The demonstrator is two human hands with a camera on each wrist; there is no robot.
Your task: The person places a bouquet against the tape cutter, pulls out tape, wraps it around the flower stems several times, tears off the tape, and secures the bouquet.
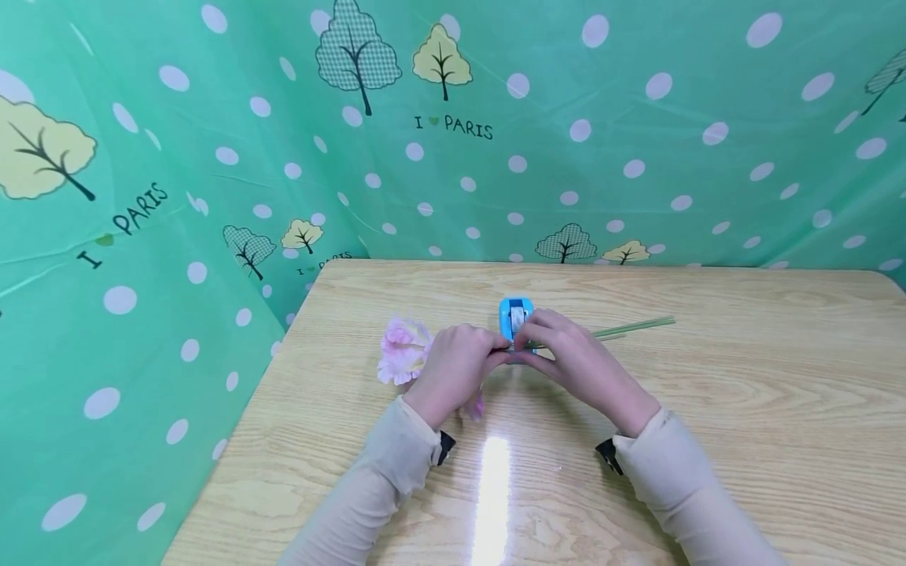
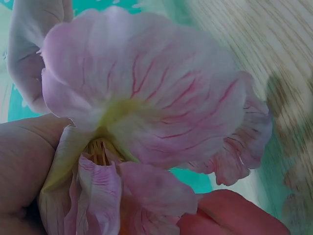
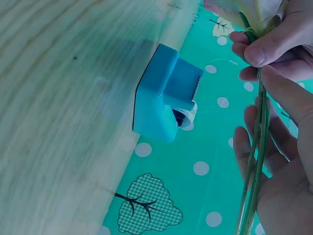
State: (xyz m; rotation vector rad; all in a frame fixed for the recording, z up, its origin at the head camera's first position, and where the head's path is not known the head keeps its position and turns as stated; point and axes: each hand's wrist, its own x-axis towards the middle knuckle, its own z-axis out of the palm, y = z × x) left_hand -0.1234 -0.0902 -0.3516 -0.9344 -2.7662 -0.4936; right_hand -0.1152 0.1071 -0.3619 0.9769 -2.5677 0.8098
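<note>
Pink-white artificial flowers (image 1: 403, 350) with long green stems (image 3: 259, 161) lie across both hands, blooms to the left. My left hand (image 1: 456, 362) pinches the stems just below the blooms, thumb on top in the right wrist view. Right beside it, my right hand (image 1: 576, 358) grips the same stems between thumb and fingers, and their ends stick out past it to the right. A large veined petal (image 2: 161, 93) fills most of the left wrist view and hides part of the fingers. Behind the hands stands a blue tape dispenser (image 3: 164, 93) with a small roll.
The wooden table (image 1: 743, 409) stretches out on both sides of the arms. A green dotted curtain (image 1: 538, 141) with printed trees hangs along its back and left edges. Light reflects off the tabletop between the forearms.
</note>
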